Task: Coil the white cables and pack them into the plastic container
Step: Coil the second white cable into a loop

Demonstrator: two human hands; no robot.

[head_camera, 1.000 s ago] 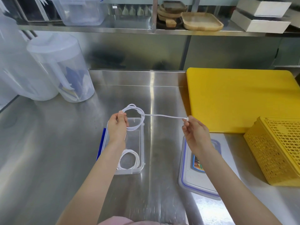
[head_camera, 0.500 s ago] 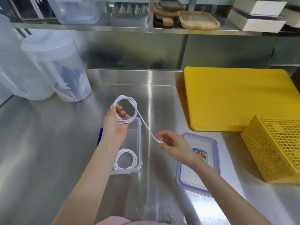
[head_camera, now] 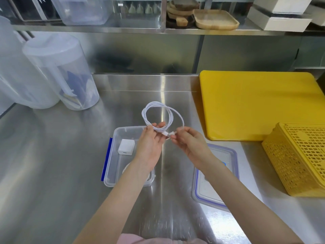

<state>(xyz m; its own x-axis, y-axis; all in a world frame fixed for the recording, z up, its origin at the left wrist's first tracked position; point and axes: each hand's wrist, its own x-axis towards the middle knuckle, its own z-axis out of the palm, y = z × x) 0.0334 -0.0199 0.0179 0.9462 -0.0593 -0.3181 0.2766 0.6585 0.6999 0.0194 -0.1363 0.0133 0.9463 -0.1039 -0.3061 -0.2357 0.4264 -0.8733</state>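
A white cable [head_camera: 169, 113] is wound into a round coil and held up above the steel counter. My left hand [head_camera: 151, 143] grips the bottom of the coil. My right hand [head_camera: 189, 142] pinches the cable's plug end right beside it. Under my left hand sits the clear plastic container [head_camera: 115, 155] with a blue clip on its left side. Inside it lies a white charger block [head_camera: 126, 146]. Another coiled white cable [head_camera: 125, 169] lies in it too, mostly hidden by my left forearm.
The container's lid [head_camera: 226, 166], clear with a blue rim, lies to the right under my right arm. A yellow cutting board [head_camera: 260, 104] and a yellow mesh basket [head_camera: 299, 159] fill the right side. Clear plastic jugs [head_camera: 59, 73] stand at back left.
The stretched tail of the cable has been wound into the coil. My right hand moved left until it met my left hand. The charger block in the container is now uncovered.
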